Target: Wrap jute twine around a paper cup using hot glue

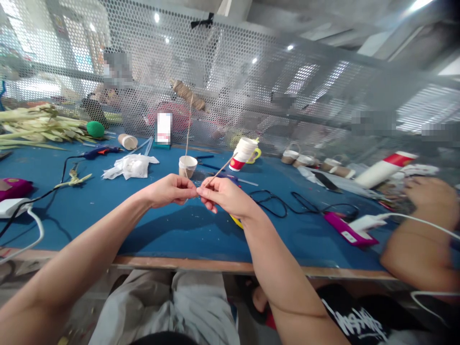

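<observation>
Over the flat blue tabletop [81, 211], the right hand [225, 192] grips a thin brown twine strand [223, 167], its long axis slanting up and rightward from the touching left hand [168, 190], whose grip is closed, contents hidden.

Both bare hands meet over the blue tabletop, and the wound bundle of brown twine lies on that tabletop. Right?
No: the head view shows the wound bundle of brown twine up against the grey perforated metal screen, not on the blue tabletop. The left hand and right hand do meet over it.
</observation>
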Demonstrator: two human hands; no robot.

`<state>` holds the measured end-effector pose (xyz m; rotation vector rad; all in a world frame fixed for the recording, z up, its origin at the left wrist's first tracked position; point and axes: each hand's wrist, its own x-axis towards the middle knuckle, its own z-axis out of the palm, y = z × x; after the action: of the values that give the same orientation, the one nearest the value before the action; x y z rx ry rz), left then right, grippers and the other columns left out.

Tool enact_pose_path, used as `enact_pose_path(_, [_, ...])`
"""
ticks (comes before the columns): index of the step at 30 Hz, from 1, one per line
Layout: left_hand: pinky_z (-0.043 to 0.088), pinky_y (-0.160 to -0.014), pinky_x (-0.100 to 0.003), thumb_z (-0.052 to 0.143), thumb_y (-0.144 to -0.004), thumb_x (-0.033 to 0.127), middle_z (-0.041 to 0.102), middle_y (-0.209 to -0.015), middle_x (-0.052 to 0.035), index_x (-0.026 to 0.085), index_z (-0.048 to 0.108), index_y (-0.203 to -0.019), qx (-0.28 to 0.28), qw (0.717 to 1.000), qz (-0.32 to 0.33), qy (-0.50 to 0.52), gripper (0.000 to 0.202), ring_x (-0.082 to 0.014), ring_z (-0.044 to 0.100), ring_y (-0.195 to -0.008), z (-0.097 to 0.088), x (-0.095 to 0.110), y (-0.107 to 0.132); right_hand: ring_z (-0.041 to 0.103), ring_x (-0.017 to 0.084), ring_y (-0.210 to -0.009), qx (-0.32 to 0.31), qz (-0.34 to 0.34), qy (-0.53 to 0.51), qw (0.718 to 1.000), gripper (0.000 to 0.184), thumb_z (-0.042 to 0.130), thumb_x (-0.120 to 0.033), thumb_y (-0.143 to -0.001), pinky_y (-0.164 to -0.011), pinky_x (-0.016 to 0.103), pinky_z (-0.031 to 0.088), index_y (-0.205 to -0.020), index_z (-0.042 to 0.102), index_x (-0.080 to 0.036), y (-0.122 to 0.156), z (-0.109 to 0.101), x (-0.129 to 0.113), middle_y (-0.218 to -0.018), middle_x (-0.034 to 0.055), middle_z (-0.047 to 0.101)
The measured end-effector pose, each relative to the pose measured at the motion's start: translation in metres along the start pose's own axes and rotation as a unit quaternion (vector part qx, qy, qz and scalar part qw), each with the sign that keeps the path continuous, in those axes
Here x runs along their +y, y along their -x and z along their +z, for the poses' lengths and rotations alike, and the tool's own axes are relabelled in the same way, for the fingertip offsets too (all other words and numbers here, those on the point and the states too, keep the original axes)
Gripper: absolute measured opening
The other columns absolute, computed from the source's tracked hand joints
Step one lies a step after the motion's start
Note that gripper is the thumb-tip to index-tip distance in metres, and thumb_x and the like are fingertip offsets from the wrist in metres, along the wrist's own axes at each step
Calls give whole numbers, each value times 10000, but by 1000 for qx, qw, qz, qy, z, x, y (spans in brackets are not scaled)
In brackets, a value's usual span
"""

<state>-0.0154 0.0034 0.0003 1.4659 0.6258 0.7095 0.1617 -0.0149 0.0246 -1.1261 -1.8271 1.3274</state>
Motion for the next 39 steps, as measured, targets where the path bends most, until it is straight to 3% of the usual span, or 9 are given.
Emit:
enact_pose_path(21, [200, -441, -199, 676, -682, 317, 427, -498, 66, 92, 560, -665, -49, 998, -21, 31, 253, -24, 323, -446, 2, 5, 4, 502, 48, -430, -58, -11, -37, 998, 184, 638, -277, -716, -366, 163, 379, -714, 518, -138, 4, -5, -1, -552, -38, 548])
enact_pose_path(31, [209, -441, -195, 655, -700, 338, 459, -543, 45, 96, 548, -667, 19, 1000, 7, 7, 267, -26, 342, -464, 0, 1, 0, 492, 53, -430, 18, -26, -17, 999, 222, 648, -319, -713, -360, 171, 388, -711, 513, -143, -1, 1, 3, -557, -37, 537])
enact_pose_path(39, [219, -451, -204, 656, -707, 305, 480, -600, 43, 99, 558, -727, -28, 999, 10, 30, 229, -26, 351, -472, -1, 3, 3, 488, 48, -414, -31, -31, -55, 998, 156, 619, -265, -731, -351, 165, 376, -707, 523, -144, 2, -4, 1, -547, -39, 546])
